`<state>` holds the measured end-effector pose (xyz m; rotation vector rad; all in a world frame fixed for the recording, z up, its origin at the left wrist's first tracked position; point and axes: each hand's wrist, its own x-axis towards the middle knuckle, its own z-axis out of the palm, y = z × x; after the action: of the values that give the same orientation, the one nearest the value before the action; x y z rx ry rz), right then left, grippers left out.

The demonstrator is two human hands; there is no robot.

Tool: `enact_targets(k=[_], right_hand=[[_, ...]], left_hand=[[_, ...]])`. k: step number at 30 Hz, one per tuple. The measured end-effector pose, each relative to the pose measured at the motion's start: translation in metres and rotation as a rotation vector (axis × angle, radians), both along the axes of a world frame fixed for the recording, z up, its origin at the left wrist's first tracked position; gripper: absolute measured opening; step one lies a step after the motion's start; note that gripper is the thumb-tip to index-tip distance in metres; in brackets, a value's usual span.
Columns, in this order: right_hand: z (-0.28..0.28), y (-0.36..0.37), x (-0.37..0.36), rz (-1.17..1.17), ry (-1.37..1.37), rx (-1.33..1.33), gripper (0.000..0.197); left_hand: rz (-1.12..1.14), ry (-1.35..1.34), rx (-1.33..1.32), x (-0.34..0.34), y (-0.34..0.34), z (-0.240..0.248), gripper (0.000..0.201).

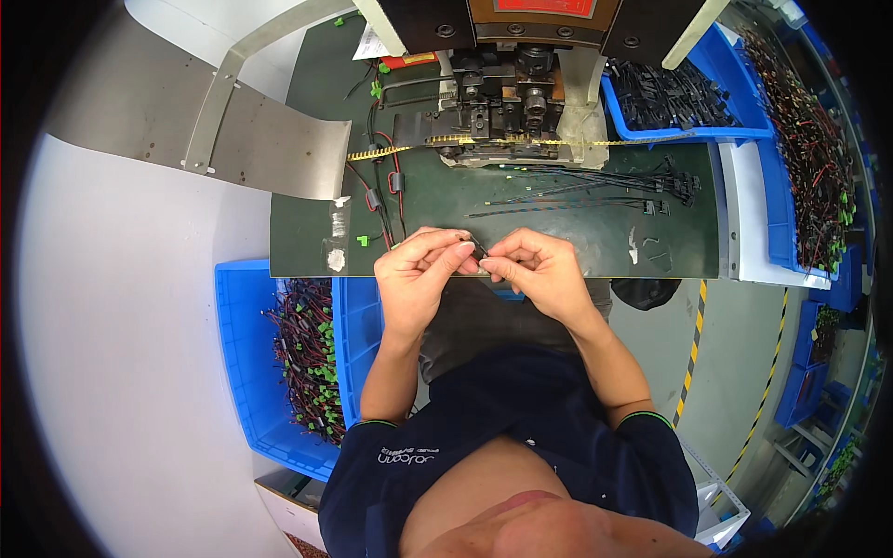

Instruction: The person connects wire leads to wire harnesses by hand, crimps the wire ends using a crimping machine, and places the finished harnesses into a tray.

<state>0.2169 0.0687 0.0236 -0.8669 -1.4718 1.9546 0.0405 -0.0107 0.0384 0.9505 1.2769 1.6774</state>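
At the front edge of the green bench point(307, 223), my left hand point(419, 277) and my right hand point(547, 274) almost meet. Both are closed in a pinch on a small black part point(478, 249), with the fingertips covering most of it, so its exact kind does not show. Just beyond them lie several thin black wires with black connectors point(684, 181). Behind these stands a crimping press point(521, 102), and a yellow strip of terminals point(381, 152) runs through it.
Red and black cables with green connectors point(395, 181) lie left of the press. A blue bin point(679, 139) of black parts stands at the right. Wire harnesses point(302, 372) fill another blue bin point(237, 316) below left. A curved metal chute point(279, 139) reaches the bench's left side.
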Motion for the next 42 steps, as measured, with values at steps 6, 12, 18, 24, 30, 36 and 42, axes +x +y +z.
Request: enact_targets(k=[6,12,18,24,30,36,42], right_hand=[[-0.007,-0.001,-0.006,-0.046,0.044,0.134,0.011],[0.002,0.0,-0.007,-0.047,-0.008,0.252,0.011],[0.008,-0.002,-0.011,-0.098,0.021,0.317,0.011],[0.009,0.0,-0.008,-0.09,-0.005,0.485,0.011],[0.009,-0.001,-0.009,-0.09,-0.003,0.544,0.007],[-0.001,-0.004,-0.015,-0.055,0.323,-0.014,0.01],[-0.001,0.007,-0.014,0.022,0.255,0.075,0.008]], left_hand=[[-0.003,0.048,0.02,0.0,0.001,0.002,0.015],[-0.004,0.032,0.05,0.001,0.0,0.001,0.012],[-0.023,-0.059,0.112,0.003,0.003,-0.007,0.009],[0.0,-0.001,0.074,0.001,0.003,-0.01,0.01],[-0.038,-0.068,0.121,0.003,0.004,-0.009,0.008],[-0.042,-0.18,0.14,0.006,0.007,-0.017,0.006],[-0.113,-0.343,0.168,0.011,0.008,-0.019,0.006]])
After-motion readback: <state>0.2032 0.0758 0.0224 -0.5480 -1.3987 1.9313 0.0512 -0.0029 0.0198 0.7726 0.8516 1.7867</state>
